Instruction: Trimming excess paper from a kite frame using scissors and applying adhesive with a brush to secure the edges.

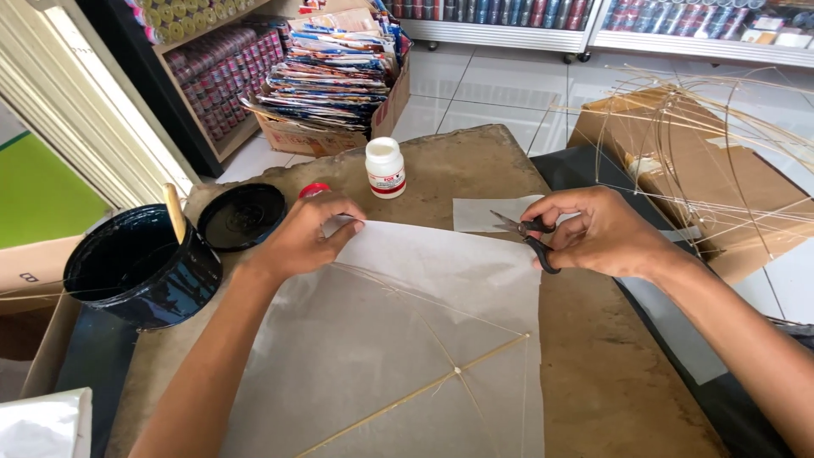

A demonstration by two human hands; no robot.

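Observation:
A sheet of thin white paper (pixel 407 339) lies on a brown work board (pixel 610 373), with a frame of crossed bamboo sticks (pixel 458 371) on top of it. My left hand (pixel 309 233) presses flat on the paper's far left corner. My right hand (pixel 598 229) grips black-handled scissors (pixel 527 231) at the paper's far right corner, blades pointing left. A smaller piece of white paper (pixel 483 212) lies just beyond the scissors.
A white glue bottle (pixel 386 167) stands at the board's far edge beside its red cap (pixel 314 189). A black tub (pixel 140 267) holding a stick sits left, its lid (pixel 244 215) beside it. Bamboo frames (pixel 704 170) rest on cardboard at right. A box of colourful packets (pixel 335 76) stands behind.

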